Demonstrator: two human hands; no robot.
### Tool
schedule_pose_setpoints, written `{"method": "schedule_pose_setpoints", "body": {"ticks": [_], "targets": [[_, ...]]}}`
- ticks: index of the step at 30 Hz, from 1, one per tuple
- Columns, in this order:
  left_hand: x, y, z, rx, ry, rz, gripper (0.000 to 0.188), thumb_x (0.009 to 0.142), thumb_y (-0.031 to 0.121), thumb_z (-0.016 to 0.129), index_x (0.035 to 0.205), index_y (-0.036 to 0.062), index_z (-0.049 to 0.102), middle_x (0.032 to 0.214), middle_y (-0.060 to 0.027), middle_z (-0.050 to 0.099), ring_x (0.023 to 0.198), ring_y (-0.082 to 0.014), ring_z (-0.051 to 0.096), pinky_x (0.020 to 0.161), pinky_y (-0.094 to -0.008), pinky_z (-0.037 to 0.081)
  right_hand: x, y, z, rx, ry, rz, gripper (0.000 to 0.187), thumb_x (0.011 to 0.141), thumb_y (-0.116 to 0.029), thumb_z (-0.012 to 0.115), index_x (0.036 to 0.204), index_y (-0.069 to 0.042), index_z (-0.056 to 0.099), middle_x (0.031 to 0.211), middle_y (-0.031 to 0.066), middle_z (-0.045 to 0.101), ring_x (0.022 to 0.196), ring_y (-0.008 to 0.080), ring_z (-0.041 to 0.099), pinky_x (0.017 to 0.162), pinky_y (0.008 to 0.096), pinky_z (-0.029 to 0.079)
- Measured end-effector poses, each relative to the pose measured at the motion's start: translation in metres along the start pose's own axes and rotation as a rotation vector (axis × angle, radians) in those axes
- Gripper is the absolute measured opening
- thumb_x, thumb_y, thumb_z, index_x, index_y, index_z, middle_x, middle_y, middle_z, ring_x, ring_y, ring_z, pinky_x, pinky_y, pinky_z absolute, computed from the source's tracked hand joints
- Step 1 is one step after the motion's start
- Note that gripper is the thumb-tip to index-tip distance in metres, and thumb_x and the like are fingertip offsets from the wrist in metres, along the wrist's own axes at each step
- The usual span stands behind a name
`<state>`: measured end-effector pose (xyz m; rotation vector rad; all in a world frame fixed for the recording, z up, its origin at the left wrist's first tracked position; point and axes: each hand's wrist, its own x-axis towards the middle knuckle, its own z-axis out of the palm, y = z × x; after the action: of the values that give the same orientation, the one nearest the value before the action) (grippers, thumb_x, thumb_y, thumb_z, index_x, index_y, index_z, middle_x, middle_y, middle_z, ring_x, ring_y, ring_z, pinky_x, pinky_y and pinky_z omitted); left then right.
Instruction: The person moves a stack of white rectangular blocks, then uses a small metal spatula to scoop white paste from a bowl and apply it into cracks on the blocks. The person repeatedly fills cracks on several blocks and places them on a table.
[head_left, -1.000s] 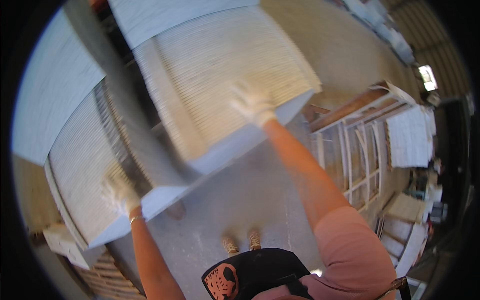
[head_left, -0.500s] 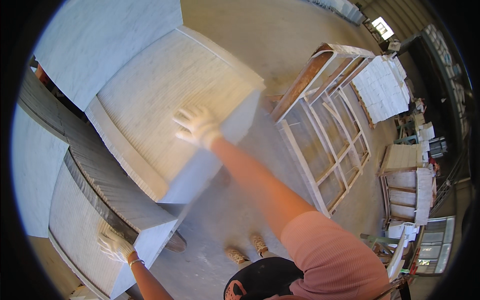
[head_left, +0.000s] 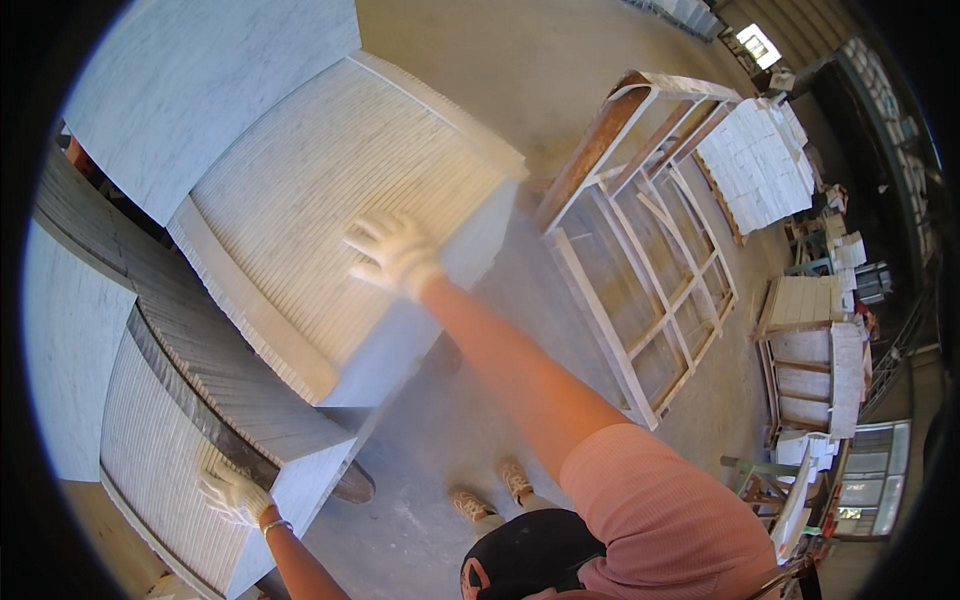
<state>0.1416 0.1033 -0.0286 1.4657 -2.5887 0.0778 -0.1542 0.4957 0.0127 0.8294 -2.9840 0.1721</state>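
Observation:
Two rows of thin pale stone slabs stand on edge, packed tightly together. My right hand (head_left: 396, 256), in a white work glove, rests with spread fingers on the top edges of the farther row (head_left: 300, 200), near its right end. At the lower left, my gloved left hand (head_left: 233, 496) lies on the edges of the nearer row (head_left: 150, 450), fingers stretched out and a bracelet at the wrist. Neither hand grips a slab. Broad grey-white slab faces (head_left: 220, 90) rise beyond the farther row.
An A-shaped rack of metal and wood (head_left: 640, 260) stands on the concrete floor to the right. Behind it are a stack of white slabs (head_left: 755, 165) and a crate of slabs (head_left: 805, 370). A dark grey slab row (head_left: 210, 320) separates the two pale ones.
The view has shifted slightly, and my feet appear a little higher in it. Both hands keep their places on the slab edges.

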Motion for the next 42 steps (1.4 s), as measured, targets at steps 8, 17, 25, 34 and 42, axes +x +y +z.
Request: {"method": "schedule_pose_setpoints", "body": {"ticks": [8, 17, 25, 34, 42], "targets": [[0.004, -0.003, 0.000, -0.049, -0.035, 0.025, 0.057, 0.101, 0.054, 0.033, 0.145, 0.0191, 0.045, 0.146, -0.0063, 0.047, 0.130, -0.0294, 0.046, 0.105, -0.0511, 0.040, -0.007, -0.002, -0.008, 0.002, -0.004, 0.003, 0.063, 0.098, -0.062, 0.039, 0.148, -0.024, 0.047, 0.157, 0.0043, 0.038, 0.146, 0.0231, 0.029, 0.121, 0.0425, 0.020], [0.000, -0.001, -0.003, 0.008, 0.018, -0.001, 0.063, 0.101, 0.058, 0.033, 0.146, 0.0174, 0.046, 0.148, -0.0101, 0.046, 0.132, -0.0323, 0.045, 0.107, -0.0526, 0.038, -0.009, -0.008, -0.005, 0.041, 0.372, -0.076, 0.053, 0.089, -0.052, 0.060, 0.130, -0.019, 0.064, 0.136, 0.0099, 0.058, 0.123, 0.0315, 0.053, 0.107, 0.0465, 0.037], [0.000, -0.006, 0.018, 0.133, -0.010, 0.350, 0.061, 0.103, 0.029, 0.043, 0.157, 0.0091, 0.024, 0.162, -0.0150, 0.026, 0.149, -0.0311, 0.025, 0.121, -0.0512, 0.018, -0.014, 0.009, 0.000, 0.273, -0.371, 0.345, 0.057, 0.093, -0.063, 0.052, 0.143, -0.037, 0.051, 0.121, 0.0225, 0.066, 0.110, 0.0417, 0.063, 0.097, 0.0540, 0.049], [-0.043, 0.042, -0.039, -0.215, 0.006, -0.046, 0.056, 0.096, 0.044, 0.052, 0.137, 0.0057, 0.052, 0.151, -0.0221, 0.041, 0.141, -0.0430, 0.033, 0.116, -0.0564, 0.023, -0.047, 0.088, 0.026, 0.106, 0.064, -0.059, 0.052, 0.102, -0.034, 0.049, 0.149, -0.013, 0.045, 0.157, 0.0157, 0.038, 0.142, 0.0348, 0.038, 0.116, 0.0417, 0.029], [-0.052, 0.038, -0.035, -0.237, -0.009, -0.043, 0.057, 0.095, 0.044, 0.054, 0.139, 0.0076, 0.052, 0.152, -0.0200, 0.040, 0.141, -0.0424, 0.031, 0.115, -0.0576, 0.022, -0.057, 0.083, 0.018, -0.033, -0.019, 0.057, 0.055, 0.102, -0.036, 0.049, 0.150, -0.011, 0.043, 0.156, 0.0168, 0.040, 0.141, 0.0338, 0.040, 0.117, 0.0398, 0.028]]}}
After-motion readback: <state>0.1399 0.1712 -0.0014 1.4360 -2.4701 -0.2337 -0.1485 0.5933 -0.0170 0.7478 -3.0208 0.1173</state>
